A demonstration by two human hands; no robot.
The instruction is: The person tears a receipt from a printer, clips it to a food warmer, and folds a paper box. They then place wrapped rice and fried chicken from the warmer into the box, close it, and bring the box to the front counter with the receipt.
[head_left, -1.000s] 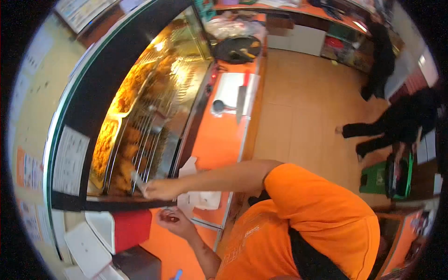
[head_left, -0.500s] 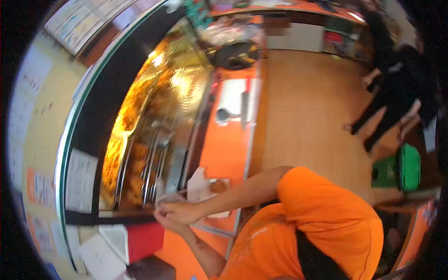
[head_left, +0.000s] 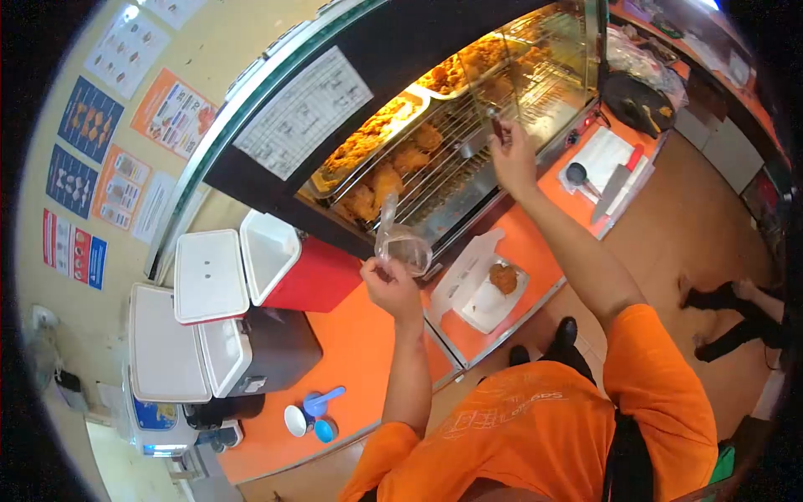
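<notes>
My left hand pinches the edge of a clear plastic container in front of the warming cabinet. Its clear flap stands up toward the fried chicken on the wire rack. At the cabinet's opening, my right hand closes round a short dark handle; what it belongs to is unclear. Below, on the orange counter, an open white takeaway box holds one brown fried piece.
A red cool box and a grey one stand left. Small cups and a blue scoop lie near the counter's front. On the right are a knife, a black ladle and a black pan. Another person's legs show far right.
My hands were together by the cabinet's near end; now they are apart. The right has reached to the handle, while the left holds the clear container. The view has turned left.
</notes>
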